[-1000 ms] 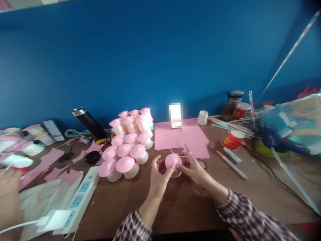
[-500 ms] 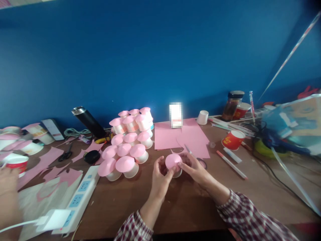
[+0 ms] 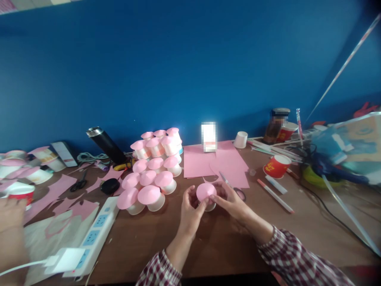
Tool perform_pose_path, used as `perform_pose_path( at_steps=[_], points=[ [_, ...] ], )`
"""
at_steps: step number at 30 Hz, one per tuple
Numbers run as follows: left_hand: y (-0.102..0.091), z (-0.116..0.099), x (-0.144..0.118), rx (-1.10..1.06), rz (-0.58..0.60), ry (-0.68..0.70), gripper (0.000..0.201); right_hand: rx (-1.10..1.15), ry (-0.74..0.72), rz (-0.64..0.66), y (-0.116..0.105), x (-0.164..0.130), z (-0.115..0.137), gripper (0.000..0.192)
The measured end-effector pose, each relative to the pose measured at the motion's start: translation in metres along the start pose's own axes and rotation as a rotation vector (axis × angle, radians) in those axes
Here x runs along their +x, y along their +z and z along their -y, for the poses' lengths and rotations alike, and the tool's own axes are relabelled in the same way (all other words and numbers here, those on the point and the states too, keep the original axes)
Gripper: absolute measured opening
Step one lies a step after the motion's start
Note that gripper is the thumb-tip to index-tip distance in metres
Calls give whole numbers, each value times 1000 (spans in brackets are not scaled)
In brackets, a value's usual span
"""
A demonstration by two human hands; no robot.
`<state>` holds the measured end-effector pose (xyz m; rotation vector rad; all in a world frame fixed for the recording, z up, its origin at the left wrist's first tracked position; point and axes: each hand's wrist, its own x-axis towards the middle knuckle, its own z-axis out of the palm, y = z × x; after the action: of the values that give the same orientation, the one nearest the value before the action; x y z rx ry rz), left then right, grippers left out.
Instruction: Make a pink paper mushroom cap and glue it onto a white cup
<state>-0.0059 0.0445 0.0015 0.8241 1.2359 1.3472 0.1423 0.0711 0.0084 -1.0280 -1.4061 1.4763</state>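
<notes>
A small white paper cup (image 3: 211, 207) stands on the table in front of me, capped by a shallow pink paper cone (image 3: 205, 191). My left hand (image 3: 191, 212) is curled round its left side, thumb at the cone's lower edge. From the right, my right hand (image 3: 232, 201) pinches the cone's rim with the thumb near its tip; its other fingers are partly behind the cone. Just beyond the right hand lie scissors (image 3: 239, 194), partly covered. To the left, several cups with pink cone tops (image 3: 149, 195) stand in rows.
Pink paper sheets (image 3: 196, 165) lie behind the hands. At left are a power strip (image 3: 95, 232), a black flask (image 3: 105, 145) and another person's hand (image 3: 12, 214). On the right are a red paper cup (image 3: 277, 166), a marker (image 3: 275, 196) and a glue gun (image 3: 336, 171).
Both hands keep their hold on the cone and cup, with hardly any movement. The view has shifted very slightly; the other person's hand at the left edge has barely moved.
</notes>
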Motion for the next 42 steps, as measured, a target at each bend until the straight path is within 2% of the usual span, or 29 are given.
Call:
perform_pose_path(
  at_steps=[12,19,31,37,42],
  points=[
    [-3,2,-1,7,25,16,60,-2,-20,20,1,-1,3,39],
    [-5,6,-1,11,33,32,54,-71,-38,-9,4,-1,0,47],
    [-6,10,-1,59,18,60,51,-92,-27,-10,5,0,1,46],
    [-5,10,0,35,20,65,52,-32,-5,3,5,1,3,51],
    [-4,6,-1,39,4,43,53,0,-1,19,3,2,0,48]
  ],
)
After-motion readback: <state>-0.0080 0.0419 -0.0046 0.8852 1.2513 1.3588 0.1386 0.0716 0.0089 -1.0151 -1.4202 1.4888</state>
